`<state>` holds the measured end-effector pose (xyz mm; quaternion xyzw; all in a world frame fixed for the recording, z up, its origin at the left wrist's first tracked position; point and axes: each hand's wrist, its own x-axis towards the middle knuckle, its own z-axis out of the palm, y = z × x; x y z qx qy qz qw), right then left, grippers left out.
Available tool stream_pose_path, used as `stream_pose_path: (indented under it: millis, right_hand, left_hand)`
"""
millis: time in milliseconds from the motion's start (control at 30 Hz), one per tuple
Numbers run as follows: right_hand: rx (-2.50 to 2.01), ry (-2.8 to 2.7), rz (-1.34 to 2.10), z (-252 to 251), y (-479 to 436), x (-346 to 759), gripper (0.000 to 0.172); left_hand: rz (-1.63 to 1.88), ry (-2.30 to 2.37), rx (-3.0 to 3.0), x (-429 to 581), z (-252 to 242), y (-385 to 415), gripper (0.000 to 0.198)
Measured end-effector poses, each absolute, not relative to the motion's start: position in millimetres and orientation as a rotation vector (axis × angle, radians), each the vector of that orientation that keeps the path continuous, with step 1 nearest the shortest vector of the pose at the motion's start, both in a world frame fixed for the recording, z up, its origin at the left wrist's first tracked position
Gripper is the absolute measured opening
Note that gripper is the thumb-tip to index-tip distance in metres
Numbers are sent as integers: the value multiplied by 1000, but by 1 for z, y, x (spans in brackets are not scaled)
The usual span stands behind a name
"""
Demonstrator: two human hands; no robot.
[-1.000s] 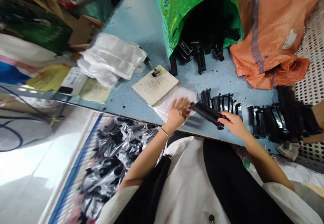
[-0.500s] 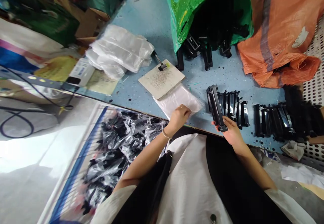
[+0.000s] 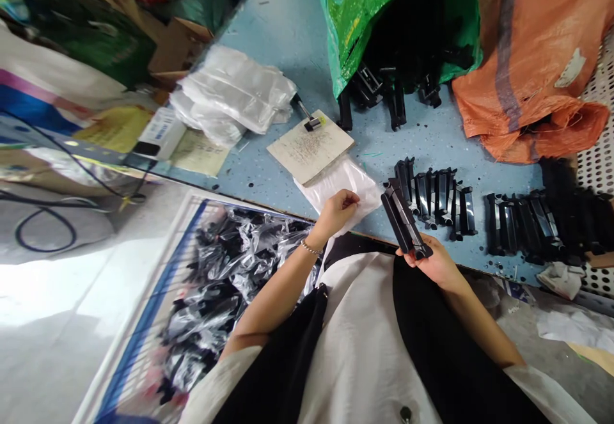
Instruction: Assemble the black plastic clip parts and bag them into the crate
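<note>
My left hand (image 3: 338, 212) is closed in a pinch on the edge of a clear plastic bag (image 3: 352, 184), one of a flat stack at the table's front edge. A pale square board (image 3: 309, 148) lies over the far part of that stack. In my right hand (image 3: 437, 263) is a long black plastic part (image 3: 403, 219), gripped at its near end and tilted up to the left. Just beyond it, a row of similar black parts (image 3: 444, 197) lies on the blue table (image 3: 288, 21).
A green sack (image 3: 345, 34) spills black parts at the back, with an orange sack (image 3: 527, 59) to its right. More black parts (image 3: 522, 226) lie at the right. Folded plastic bags (image 3: 235, 88) sit at the left. Below stands a wire basket of bagged black parts (image 3: 240, 283).
The black part in my right hand has moved left and toward my body, off the row. My left hand has drawn a bag edge slightly toward me over the table edge.
</note>
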<state>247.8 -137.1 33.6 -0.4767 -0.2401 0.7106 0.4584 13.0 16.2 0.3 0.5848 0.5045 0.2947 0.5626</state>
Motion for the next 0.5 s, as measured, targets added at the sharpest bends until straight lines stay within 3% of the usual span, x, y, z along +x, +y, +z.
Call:
stream_pose_path:
  millis: [400,500]
  right_hand:
    - [-1084,-568,1929,33,-143,250,26]
    - [-936,-417,2063,23,-144,241,36]
  left_hand:
    - [766,1205,1256,16,-11,17,26]
    - [751,1184,1377,12,-12,17,7]
